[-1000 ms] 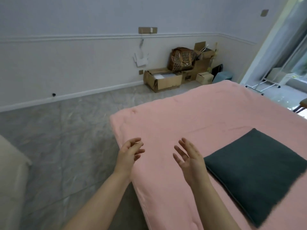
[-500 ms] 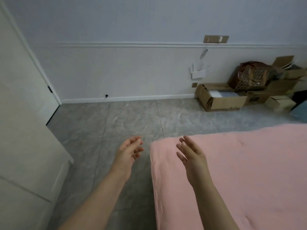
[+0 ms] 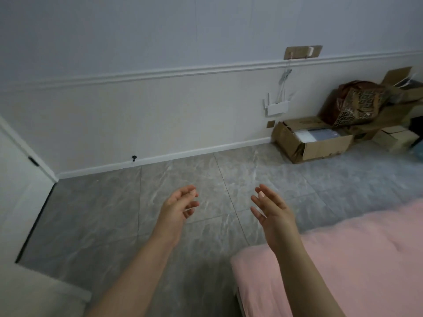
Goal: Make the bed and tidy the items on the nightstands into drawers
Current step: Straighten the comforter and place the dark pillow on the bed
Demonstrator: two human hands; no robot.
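Both hands empty, raised in front of the chest: left hand loosely curled with fingers half bent, grasping nothing; right hand flat and released, fingers spread, palm facing left. Just under the right forearm sits the corner of the bed's pink quilt, lying smooth on what shows of it. View has swung left since a second ago — the dark grey cushion that lay on the quilt is out of frame, and the quilt has slid from centre to the lower right. Hands keep the same pose throughout, so it's a turn of the head and body, not a reach. Lower left, a white furniture edge has come in; cannot tell if it is a nightstand. Beyond the hands, bare grey tile floor, then the white wall with a router and open cardboard boxes by a brown patterned bag. Judgement — bed part looks done or nearly so, person turning away toward the nightstand step; no nightstand items or drawers visible yet.
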